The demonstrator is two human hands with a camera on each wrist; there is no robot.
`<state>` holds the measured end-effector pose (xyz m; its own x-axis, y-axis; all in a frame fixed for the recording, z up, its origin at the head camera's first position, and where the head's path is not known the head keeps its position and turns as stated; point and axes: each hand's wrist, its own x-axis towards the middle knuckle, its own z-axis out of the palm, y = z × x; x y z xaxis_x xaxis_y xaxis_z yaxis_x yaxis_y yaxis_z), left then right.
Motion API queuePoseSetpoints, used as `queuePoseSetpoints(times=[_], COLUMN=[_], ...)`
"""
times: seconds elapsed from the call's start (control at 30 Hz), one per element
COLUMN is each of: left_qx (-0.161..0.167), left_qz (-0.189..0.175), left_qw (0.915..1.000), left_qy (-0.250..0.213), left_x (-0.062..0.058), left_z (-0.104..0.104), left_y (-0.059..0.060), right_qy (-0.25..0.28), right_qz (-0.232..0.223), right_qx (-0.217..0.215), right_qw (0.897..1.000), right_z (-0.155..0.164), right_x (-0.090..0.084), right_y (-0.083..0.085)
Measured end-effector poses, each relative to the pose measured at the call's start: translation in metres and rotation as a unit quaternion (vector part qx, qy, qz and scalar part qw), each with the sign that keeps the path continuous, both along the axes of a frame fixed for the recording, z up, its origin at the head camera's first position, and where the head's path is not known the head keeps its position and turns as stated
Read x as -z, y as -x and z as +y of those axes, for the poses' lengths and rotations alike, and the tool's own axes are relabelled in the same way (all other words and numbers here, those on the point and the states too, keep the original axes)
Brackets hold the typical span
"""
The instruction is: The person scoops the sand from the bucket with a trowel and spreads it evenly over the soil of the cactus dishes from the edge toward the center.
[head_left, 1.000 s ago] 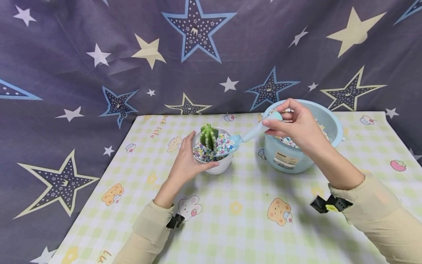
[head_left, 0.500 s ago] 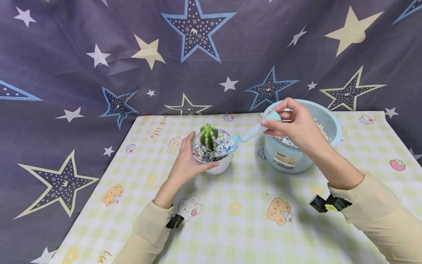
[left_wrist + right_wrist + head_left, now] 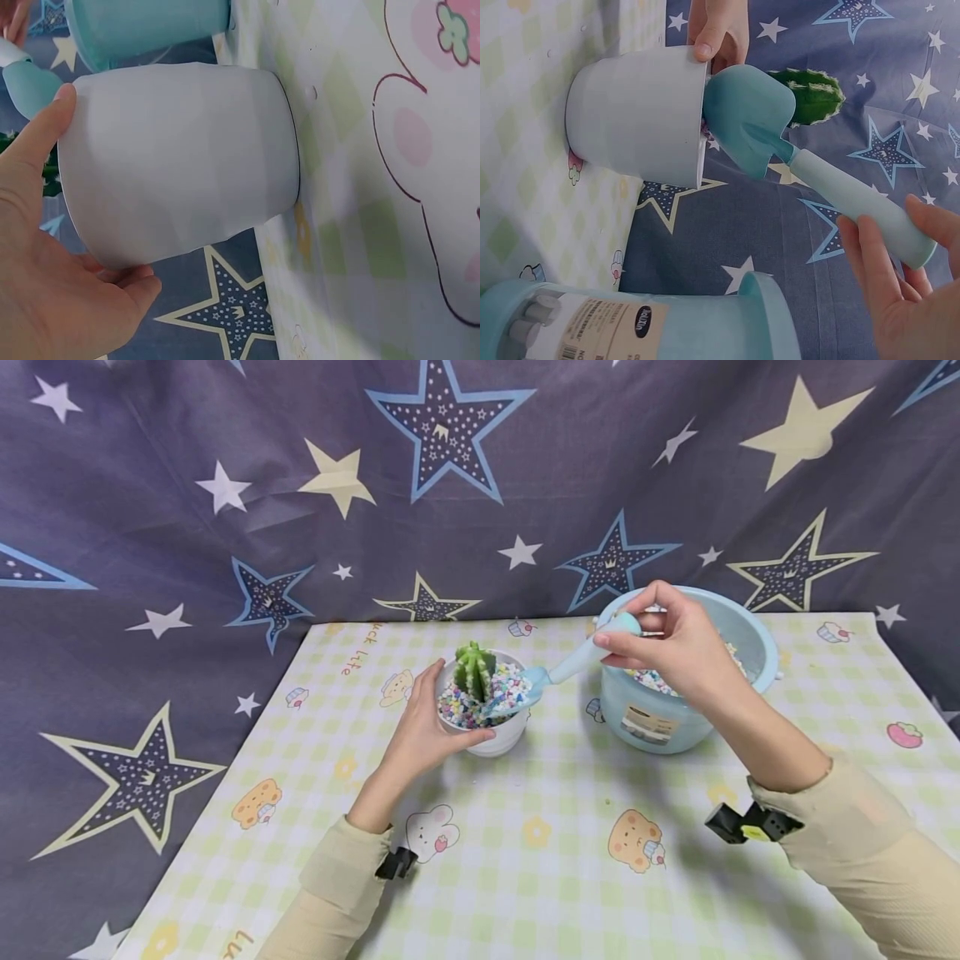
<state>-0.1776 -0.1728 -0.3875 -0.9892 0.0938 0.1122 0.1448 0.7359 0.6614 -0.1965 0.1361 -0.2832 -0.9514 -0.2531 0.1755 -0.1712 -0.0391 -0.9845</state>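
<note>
Left hand: the left hand [image 3: 424, 732] cups the near-left side of the white pot [image 3: 504, 737], thumb along the front wall and fingers curled round the far side — seen close in the left wrist view [image 3: 45, 247] against the pot wall [image 3: 180, 161].
Right hand: the right hand [image 3: 675, 647] pinches the upper end of the blue trowel [image 3: 573, 662] between thumb and fingers; in the right wrist view the hand [image 3: 900, 292] grips the handle end of the trowel [image 3: 795, 154].
Trowel axis: its long axis runs slantwise — handle high at the right, over the blue bucket [image 3: 671, 727], blade low at the left.
Trowel pointing: the blade points down and left into the pot mouth, its tip at the coloured pebbles [image 3: 468, 708] just beside the cactus [image 3: 474, 668].
Pot: upright on the surface [image 3: 540, 868], left of centre, filled nearly to the rim with pebbles; the cactus stands upright in it.
Bucket: just right of the pot and apart from it, upright, with pebbles inside and a label on its front wall [image 3: 607, 330].
Surface: a checked cloth printed with cartoon animals.
Backdrop: a dark curtain [image 3: 225, 485] with star prints hangs behind.
</note>
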Motion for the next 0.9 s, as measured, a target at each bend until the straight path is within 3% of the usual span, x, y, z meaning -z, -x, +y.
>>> queuePoseSetpoints(times=[0.6,0.9], left_qx=[0.027,0.009], left_qz=[-0.002,0.001], left_qw=[0.9996,0.9999], left_qy=[-0.011,-0.008], left_x=[0.0000,-0.0006], left_z=[-0.0056,-0.0029], left_y=[0.0060,0.0038], right_qy=[0.014,-0.002], right_qz=[-0.001,-0.007], right_qx=[-0.004,0.003], right_qw=[1.000,1.000], right_z=[0.0011,0.0004], right_x=[-0.0034,-0.0064], right_y=[-0.0001,-0.0020])
